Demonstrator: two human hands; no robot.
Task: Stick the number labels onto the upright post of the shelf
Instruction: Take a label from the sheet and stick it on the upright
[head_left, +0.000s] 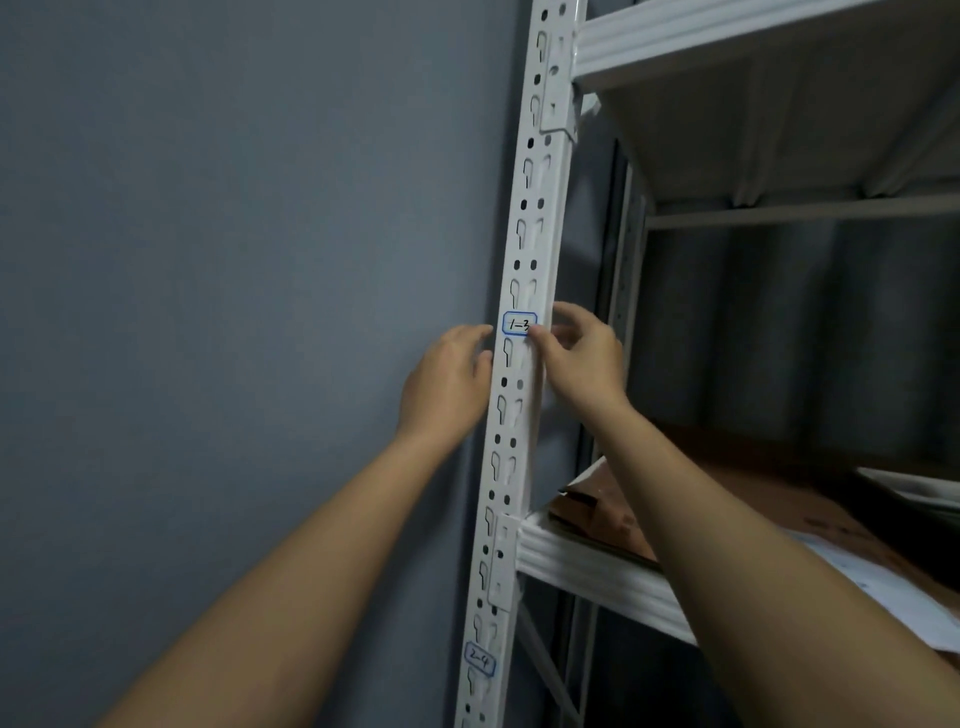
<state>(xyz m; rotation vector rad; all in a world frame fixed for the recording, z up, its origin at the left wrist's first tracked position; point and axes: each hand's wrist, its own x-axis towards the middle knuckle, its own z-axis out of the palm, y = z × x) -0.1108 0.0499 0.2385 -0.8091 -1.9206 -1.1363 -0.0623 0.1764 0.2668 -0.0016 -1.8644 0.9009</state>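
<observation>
The right hand (582, 358) hides the end of the label (518, 324); the post (524, 249) runs past both edges.
</observation>
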